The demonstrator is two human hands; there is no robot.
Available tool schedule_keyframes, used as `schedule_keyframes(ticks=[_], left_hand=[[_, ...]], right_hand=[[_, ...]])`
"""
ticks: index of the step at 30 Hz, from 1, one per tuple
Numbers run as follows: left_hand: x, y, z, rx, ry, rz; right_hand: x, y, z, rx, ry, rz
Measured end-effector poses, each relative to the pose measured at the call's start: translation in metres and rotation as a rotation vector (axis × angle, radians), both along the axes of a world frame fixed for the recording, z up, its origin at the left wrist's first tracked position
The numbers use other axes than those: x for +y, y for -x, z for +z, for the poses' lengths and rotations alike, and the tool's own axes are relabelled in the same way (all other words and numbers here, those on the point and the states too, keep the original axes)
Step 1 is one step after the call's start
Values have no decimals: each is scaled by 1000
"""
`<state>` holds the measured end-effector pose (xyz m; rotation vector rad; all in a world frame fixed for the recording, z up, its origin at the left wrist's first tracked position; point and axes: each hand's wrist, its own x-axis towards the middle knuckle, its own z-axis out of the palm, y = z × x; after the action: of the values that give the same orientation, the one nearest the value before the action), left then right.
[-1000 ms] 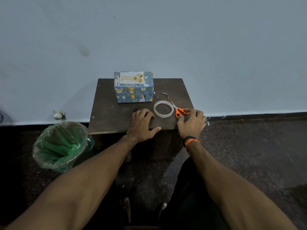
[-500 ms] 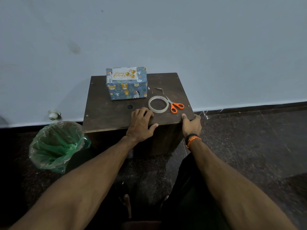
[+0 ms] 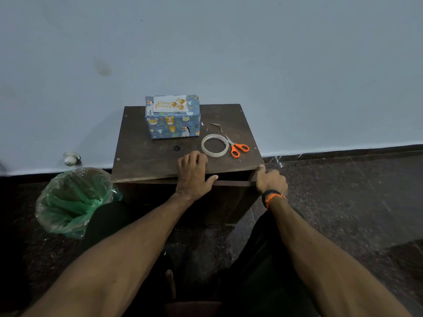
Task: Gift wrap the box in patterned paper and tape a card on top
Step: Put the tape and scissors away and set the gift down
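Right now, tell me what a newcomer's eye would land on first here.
First the wrapped box in blue animal-print paper at the back left of the dark wooden table, with a Happy Birthday card on top. Next the orange-handled scissors beside the tape roll, to the box's right. Then the green-lined bin on the floor, left.

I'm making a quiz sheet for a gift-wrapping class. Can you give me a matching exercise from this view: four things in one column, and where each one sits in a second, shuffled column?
Things:
1. birthday card
2. scissors
3. tape roll
4. left hand

Places:
A. flat on the table's front edge
B. between the scissors and the left hand's fingers
C. on top of the wrapped box
D. on the table, right of the tape roll

Pairs: 1-C, 2-D, 3-B, 4-A
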<state>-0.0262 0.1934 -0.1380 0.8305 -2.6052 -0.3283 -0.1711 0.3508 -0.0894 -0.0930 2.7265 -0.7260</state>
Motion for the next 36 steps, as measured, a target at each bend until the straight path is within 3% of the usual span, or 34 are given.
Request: schedule_keyframes(ticks=[8, 18, 21, 26, 36], left_hand=[[34, 1, 8, -70, -162, 281], [42, -23, 24, -396, -336, 232], [46, -29, 28, -485, -318, 189], [54, -43, 32, -591, -249, 118], [57, -54, 32, -787, -225, 87]], right_hand=[[-7, -22, 19, 29, -496, 552], [-25, -56, 6, -168, -594, 989], [-25, -59, -1, -310, -612, 1022], [-27, -65, -12, -719, -624, 949], [-25, -79, -29, -925, -653, 962]])
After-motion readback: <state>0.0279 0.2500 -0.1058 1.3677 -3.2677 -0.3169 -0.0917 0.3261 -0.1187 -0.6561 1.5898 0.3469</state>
